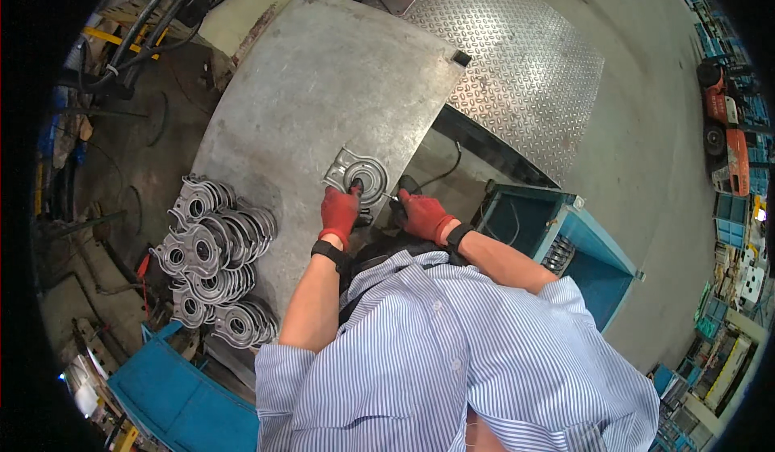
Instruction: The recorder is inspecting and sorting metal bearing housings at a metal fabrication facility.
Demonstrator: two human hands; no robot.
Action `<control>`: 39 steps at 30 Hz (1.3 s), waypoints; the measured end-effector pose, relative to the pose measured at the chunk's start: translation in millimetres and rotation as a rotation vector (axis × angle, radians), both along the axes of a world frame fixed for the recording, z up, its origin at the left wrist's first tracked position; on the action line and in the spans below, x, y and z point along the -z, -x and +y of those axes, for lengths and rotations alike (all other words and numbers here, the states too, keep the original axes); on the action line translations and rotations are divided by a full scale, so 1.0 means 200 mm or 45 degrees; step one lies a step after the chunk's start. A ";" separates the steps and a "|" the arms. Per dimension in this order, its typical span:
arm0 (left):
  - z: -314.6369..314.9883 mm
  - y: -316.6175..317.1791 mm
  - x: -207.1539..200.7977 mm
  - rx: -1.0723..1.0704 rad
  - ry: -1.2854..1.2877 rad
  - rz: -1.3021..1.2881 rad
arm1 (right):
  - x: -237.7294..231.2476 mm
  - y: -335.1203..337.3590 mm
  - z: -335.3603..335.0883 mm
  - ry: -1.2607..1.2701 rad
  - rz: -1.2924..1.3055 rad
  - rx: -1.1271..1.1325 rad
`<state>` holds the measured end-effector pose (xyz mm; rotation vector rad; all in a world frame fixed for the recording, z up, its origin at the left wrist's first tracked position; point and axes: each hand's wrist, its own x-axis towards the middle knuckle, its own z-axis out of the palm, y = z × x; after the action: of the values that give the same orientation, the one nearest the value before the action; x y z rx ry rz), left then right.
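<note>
Left edge of the worktop (323,81): a pile of cast metal flanges (211,262) lies in overlapping rows, each silver-grey with a round central bore and lugged outline. Below it, at the lower left corner, stands a blue bin (182,403).

Near edge of the worktop, centre: a single metal flange (358,175) lies flat. It is of the same pattern as the pile: roughly triangular plate, raised circular hub, dark central opening, dull silver finish. The left hand (340,211), in a red glove with a black wrist strap, rests on the near rim of this part, fingers closed against it. The right hand (423,214), likewise gloved in red, is closed around a dark tool (401,191) just to the right of the part; the tool's thin tip points toward the hub. Whether the tip touches the flange cannot be told. The two hands are near each other but apart.

The worktop is a grey steel plate, scuffed and dull. Beyond its far right corner lies a chequer-plate ramp (525,73). To the right of the person stands a blue open box (557,238) on a concrete floor (654,234). An orange forklift (726,137) sits at the far right edge.
</note>
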<state>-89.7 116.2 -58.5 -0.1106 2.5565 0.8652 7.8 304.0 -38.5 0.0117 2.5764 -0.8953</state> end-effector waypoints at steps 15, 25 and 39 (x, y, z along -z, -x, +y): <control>0.00 0.00 -0.01 -0.051 -0.022 -0.003 | 0.00 -0.01 0.00 0.048 0.012 0.037; 0.04 -0.01 -0.14 -0.104 0.050 -0.087 | 0.01 -0.03 -0.01 0.148 0.060 0.046; -0.06 0.01 0.10 -0.032 -0.121 0.002 | 0.03 -0.04 -0.03 0.117 0.078 0.083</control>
<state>-91.7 103.9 -79.0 -0.1134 2.5156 0.9946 16.5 298.8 -45.2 0.0433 2.6017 -1.0526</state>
